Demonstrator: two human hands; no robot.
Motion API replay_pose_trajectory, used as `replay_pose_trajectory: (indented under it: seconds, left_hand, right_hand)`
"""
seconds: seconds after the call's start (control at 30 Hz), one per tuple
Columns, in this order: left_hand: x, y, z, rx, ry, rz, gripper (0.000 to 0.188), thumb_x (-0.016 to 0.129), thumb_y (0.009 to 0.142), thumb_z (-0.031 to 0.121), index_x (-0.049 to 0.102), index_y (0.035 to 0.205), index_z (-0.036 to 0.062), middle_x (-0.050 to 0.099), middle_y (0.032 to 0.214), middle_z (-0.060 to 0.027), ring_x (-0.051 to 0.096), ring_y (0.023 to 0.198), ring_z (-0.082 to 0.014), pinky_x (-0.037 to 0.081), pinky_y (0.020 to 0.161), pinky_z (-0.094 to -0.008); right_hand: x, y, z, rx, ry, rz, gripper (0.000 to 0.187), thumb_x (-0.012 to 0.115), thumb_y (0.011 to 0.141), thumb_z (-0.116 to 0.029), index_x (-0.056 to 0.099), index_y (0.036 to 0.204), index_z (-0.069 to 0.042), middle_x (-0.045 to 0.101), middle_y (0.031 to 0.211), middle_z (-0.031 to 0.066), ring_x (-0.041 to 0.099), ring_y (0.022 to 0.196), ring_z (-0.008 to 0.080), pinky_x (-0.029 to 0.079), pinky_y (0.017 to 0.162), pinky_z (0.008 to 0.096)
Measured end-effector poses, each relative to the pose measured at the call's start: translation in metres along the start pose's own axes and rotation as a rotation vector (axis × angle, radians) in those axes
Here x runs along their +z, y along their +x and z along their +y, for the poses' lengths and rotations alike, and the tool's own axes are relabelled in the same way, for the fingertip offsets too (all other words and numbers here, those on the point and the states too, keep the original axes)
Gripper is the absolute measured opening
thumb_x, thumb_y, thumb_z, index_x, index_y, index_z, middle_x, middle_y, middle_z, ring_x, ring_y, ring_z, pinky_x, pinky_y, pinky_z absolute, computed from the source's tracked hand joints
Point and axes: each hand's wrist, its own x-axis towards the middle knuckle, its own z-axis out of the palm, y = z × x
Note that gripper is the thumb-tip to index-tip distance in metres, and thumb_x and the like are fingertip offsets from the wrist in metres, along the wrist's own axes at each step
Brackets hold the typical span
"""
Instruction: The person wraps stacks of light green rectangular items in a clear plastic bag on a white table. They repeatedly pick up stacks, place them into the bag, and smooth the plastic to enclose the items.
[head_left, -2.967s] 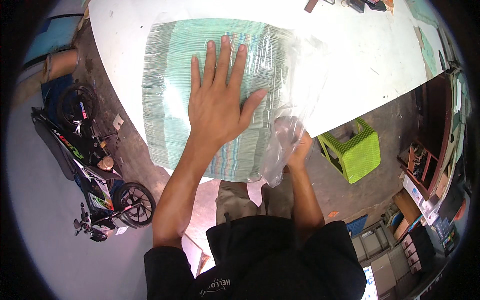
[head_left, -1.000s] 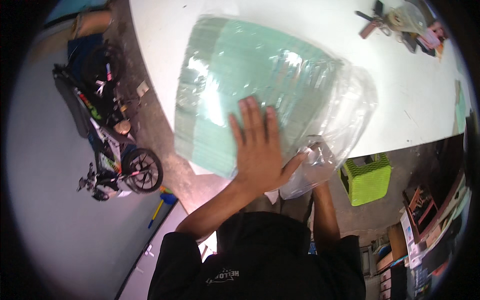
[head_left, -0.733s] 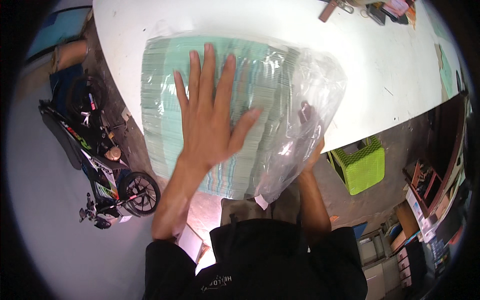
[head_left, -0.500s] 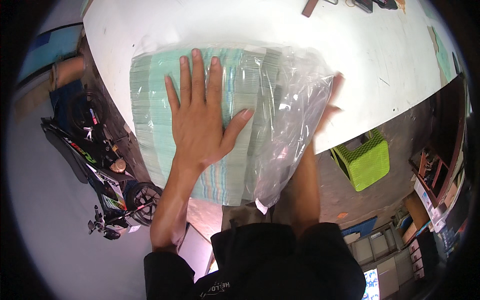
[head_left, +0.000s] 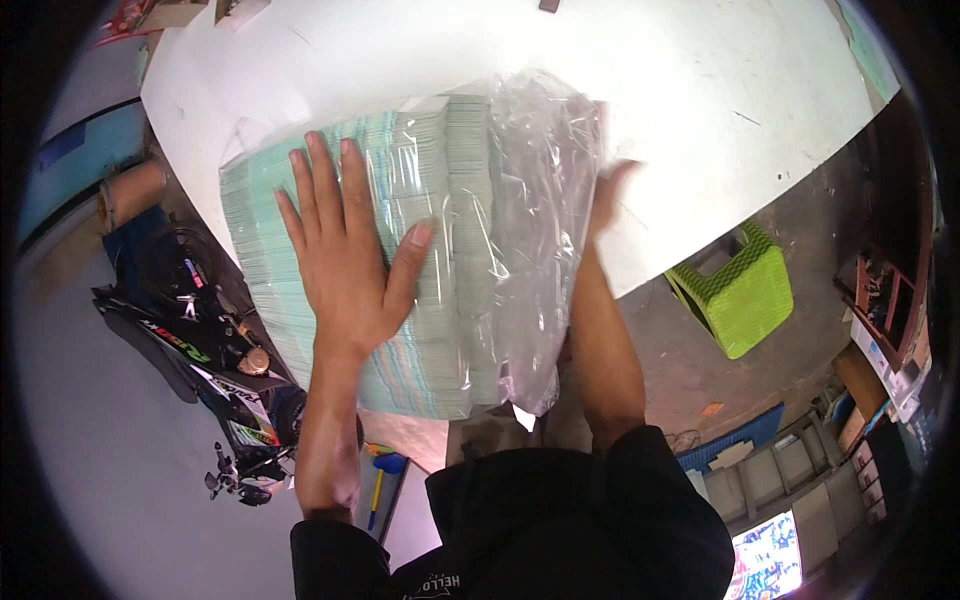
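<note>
A thick bundle of pale green flat sheets, packed edge-up in several rows, lies at the near edge of the table inside a clear plastic bag. My left hand rests flat on top of the bundle, fingers spread and thumb held out to the right. At the bag's right end, the loose plastic is crumpled and folded against the stack. My right hand is against that end, one digit stretched away from the bag. Its other fingers are partly hidden behind the plastic and somewhat blurred.
The white table extends beyond the bundle. A green woven-pattern stool stands on the floor to the right. At the left is a motorcycle. Shelves and a lit screen show at lower right.
The bagged bundle sits further left in the view and is slightly turned, with both hands moved along with it. The loose plastic at the right end looks pressed closer to the stack.
</note>
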Motion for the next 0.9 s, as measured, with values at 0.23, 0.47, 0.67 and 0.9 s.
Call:
replay_pose_trajectory:
  seconds: [0.23,0.47,0.67,0.9]
  left_hand:
    - [0.001,0.009,0.007,0.022,0.027,-0.028,0.088,0.058,0.099,0.045,0.021,0.163,-0.0017,0.013,0.169,-0.0307,0.009,0.157,-0.0491,0.002,0.124,-0.0626]
    - [0.007,0.003,0.01,0.031,0.052,0.006,0.086,0.057,0.099,0.044,0.022,0.163,-0.0019,0.015,0.169,-0.0303,0.011,0.157,-0.049,0.004,0.124,-0.0618]
    - [0.009,-0.002,0.011,0.018,0.058,0.021,0.085,0.055,0.101,0.049,0.024,0.162,-0.0015,0.016,0.168,-0.0306,0.011,0.157,-0.0473,0.004,0.125,-0.0611]
    - [0.012,-0.002,0.015,0.056,0.069,0.092,0.088,0.053,0.101,0.057,0.03,0.16,-0.0042,0.022,0.166,-0.033,0.015,0.156,-0.0493,0.005,0.124,-0.062]
  right_hand:
    - [-0.002,0.014,0.067,-0.057,0.275,0.012,0.097,0.024,0.099,-0.078,0.005,0.167,-0.011,0.012,0.172,0.018,0.01,0.16,0.0296,0.007,0.13,0.0468]
    - [0.006,0.011,0.024,-0.095,0.266,0.236,0.1,0.028,0.099,-0.078,0.006,0.166,-0.007,0.021,0.167,0.024,0.019,0.156,0.0337,0.011,0.13,0.0474]
    - [0.007,0.006,-0.023,-0.057,0.469,0.076,0.099,0.022,0.099,-0.08,0.015,0.166,-0.007,0.023,0.168,0.0208,0.009,0.16,0.0281,0.006,0.13,0.0442]
    - [-0.007,0.009,-0.005,0.104,0.283,0.11,0.095,0.027,0.1,-0.078,0.024,0.164,-0.007,0.033,0.163,0.0205,0.037,0.146,0.0279,0.032,0.121,0.0423]
